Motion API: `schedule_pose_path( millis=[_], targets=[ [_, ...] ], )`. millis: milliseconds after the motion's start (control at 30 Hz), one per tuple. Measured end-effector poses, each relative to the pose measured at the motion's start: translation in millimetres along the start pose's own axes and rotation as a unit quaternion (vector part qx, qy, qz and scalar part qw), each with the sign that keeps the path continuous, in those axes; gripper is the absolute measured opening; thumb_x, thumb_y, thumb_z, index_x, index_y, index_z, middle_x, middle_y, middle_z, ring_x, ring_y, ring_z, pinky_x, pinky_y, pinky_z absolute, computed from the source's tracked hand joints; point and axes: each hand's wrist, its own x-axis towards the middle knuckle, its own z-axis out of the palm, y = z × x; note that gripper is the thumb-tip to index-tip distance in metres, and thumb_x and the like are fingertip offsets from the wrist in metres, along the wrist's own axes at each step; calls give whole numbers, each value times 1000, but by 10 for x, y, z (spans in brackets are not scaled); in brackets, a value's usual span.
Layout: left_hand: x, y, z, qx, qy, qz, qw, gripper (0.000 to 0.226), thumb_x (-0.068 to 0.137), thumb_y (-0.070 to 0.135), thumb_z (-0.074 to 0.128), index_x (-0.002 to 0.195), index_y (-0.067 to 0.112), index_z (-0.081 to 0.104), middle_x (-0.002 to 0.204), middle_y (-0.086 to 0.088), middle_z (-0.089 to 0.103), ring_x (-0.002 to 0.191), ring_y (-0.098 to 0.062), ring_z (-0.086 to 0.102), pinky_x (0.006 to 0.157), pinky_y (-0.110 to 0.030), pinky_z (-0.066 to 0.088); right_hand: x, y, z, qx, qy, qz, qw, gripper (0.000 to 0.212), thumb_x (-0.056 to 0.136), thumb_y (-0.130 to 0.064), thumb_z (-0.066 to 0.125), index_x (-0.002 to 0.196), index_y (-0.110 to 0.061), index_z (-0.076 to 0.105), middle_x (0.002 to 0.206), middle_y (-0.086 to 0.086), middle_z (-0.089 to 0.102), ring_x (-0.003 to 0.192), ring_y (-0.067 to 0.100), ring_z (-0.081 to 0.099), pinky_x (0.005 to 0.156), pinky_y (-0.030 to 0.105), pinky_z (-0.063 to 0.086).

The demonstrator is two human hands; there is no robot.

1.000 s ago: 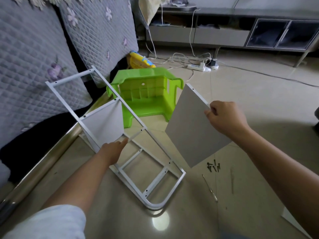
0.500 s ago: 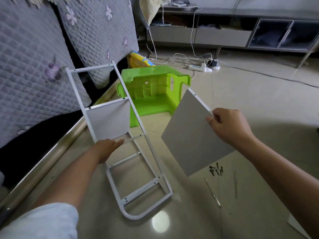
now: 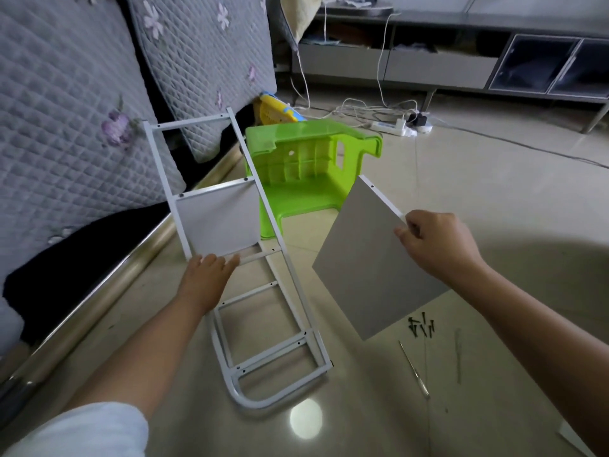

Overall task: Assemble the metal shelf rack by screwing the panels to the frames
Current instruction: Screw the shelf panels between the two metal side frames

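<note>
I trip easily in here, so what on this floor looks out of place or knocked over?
The green plastic stool lies tipped on its side behind the white metal frame, its ribbed underside showing. Loose black screws lie scattered on the floor tiles under the right hand.

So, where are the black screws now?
The black screws lie on the floor at lower right, just below the loose panel, beside the screwdriver.
</note>
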Motion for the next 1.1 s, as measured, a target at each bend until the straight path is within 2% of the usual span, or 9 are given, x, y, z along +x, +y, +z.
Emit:
schedule_pose_path(
  millis=[100,200,267,300,667,867,967,1033,1100],
  targets=[
    [-135,123,45,-173,98,-101,975,84,57,11,84,132,0,47,121,-18,54,112,-36,51,85,-46,46,5,-58,77,-6,-21,0,1000,44,93,-25,49,56,-16,28,56,0,35,66,28,42,51,30,24],
    [-266,348,-74,-432,11,-340,835,87,80,18,68,147,3,15,149,-20,18,134,-37,22,104,-47,30,-3,-84,154,-10,-32,-3,999,44,93,-25,48,56,-16,27,56,0,35,67,28,42,47,29,22],
    [-254,450,-95,-530,-51,-407,742,91,86,16,62,148,7,-4,150,-22,10,133,-40,27,105,-45,32,15,-100,187,-5,-33,-5,999,44,93,-25,47,55,-17,27,56,0,35,67,28,41,47,29,21],
    [-253,470,-77,-543,-65,-406,732,92,87,13,60,148,10,-9,148,-24,12,128,-43,34,103,-44,35,19,-110,199,-7,-38,-6,999,44,93,-25,47,55,-17,27,56,0,34,68,28,41,49,30,22],
    [-303,262,-190,-399,-64,-363,840,78,87,2,52,145,-6,1,145,-22,21,118,-38,49,91,-41,44,94,-133,308,-57,-68,-40,995,42,94,-28,46,57,-19,28,77,10,48,85,34,56,61,27,30],
    [-232,22,-390,-329,-81,-297,893,85,83,17,60,147,22,5,145,-15,7,111,-37,50,80,-35,43,401,-82,347,-76,-84,-63,992,40,90,-33,52,56,-20,35,89,12,60,93,32,58,63,27,32],
    [-168,-26,-439,-288,-99,-259,916,67,84,19,57,140,27,22,151,-10,-5,109,-38,51,79,-31,41,561,-121,349,-118,-94,-93,984,19,91,-32,52,76,-22,60,105,10,64,101,29,58,65,25,34],
    [-102,-51,-463,-276,-82,-252,924,48,85,19,56,128,22,37,147,-10,11,104,-37,54,72,-30,38,617,-154,420,-143,-111,-118,976,16,92,-29,50,92,-21,64,109,8,63,102,28,58,65,24,33],
    [-51,-95,-479,-274,-83,-249,925,38,84,19,56,120,17,43,137,-12,25,102,-36,55,71,-31,40,638,-150,505,-158,-121,-136,971,16,92,-28,48,87,-24,63,109,7,64,102,27,59,65,24,32]
  ],
)
